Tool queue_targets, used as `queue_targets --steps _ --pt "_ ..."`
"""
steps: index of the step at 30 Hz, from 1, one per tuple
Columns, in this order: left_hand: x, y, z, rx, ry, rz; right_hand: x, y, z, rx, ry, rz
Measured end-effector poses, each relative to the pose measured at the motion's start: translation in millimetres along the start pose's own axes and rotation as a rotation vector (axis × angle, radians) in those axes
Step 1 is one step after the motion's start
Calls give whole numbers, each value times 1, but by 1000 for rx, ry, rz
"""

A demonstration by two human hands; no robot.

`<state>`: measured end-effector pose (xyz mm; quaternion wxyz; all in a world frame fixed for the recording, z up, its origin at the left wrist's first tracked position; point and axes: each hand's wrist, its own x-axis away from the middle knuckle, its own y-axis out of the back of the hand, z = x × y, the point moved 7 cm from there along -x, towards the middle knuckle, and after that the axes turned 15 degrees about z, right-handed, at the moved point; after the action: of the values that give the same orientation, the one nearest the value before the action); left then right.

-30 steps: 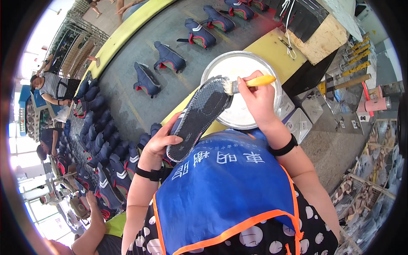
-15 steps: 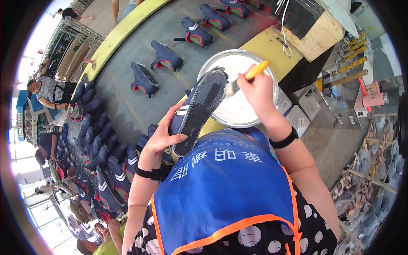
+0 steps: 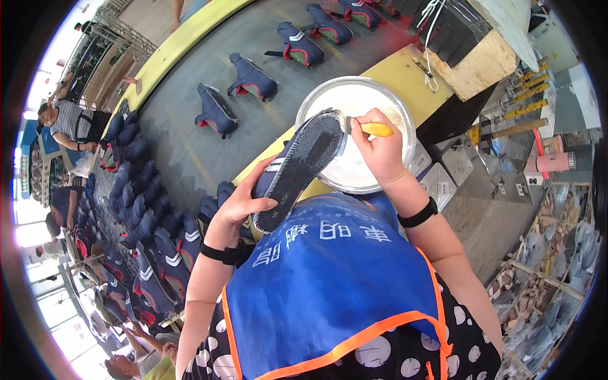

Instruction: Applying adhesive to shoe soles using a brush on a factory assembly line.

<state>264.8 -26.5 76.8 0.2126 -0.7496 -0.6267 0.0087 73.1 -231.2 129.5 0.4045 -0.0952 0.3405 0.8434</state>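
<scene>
My left hand (image 3: pixel 245 197) grips a dark blue shoe upper (image 3: pixel 303 166) by its heel end, tilted so its black stitched underside faces up. White chevrons show along its side by my fingers. My right hand (image 3: pixel 382 147) is closed round the yellow handle of a paintbrush (image 3: pixel 376 129). Its bristles touch the rim of the underside near the toe. Beneath both hands stands a wide metal-rimmed tub (image 3: pixel 410 116) of white liquid, partly covered by the shoe upper and my right hand.
Several navy shoe uppers (image 3: pixel 253 77) are spaced along the grey conveyor belt (image 3: pixel 183 152) ahead. A crowded pile of them (image 3: pixel 152 221) lies to the left. Other people (image 3: pixel 69 126) work on the far left. A wooden board (image 3: pixel 481 66) and wire racks (image 3: pixel 538 285) stand right.
My right hand has lowered the brush from above the tub onto the toe edge of the underside, tipping its handle flatter. The shoe upper stays in my left hand, shifted only slightly.
</scene>
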Motion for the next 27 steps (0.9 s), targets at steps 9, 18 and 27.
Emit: queue_targets --steps 9,18,27 --pt "14 31 20 125 -42 -202 -17 -19 10 -170 -133 7" --pt "25 92 51 475 -174 -353 -12 -82 -16 -306 -321 326" --pt "86 325 123 386 -8 -1241 -8 -34 -62 -258 -535 117"
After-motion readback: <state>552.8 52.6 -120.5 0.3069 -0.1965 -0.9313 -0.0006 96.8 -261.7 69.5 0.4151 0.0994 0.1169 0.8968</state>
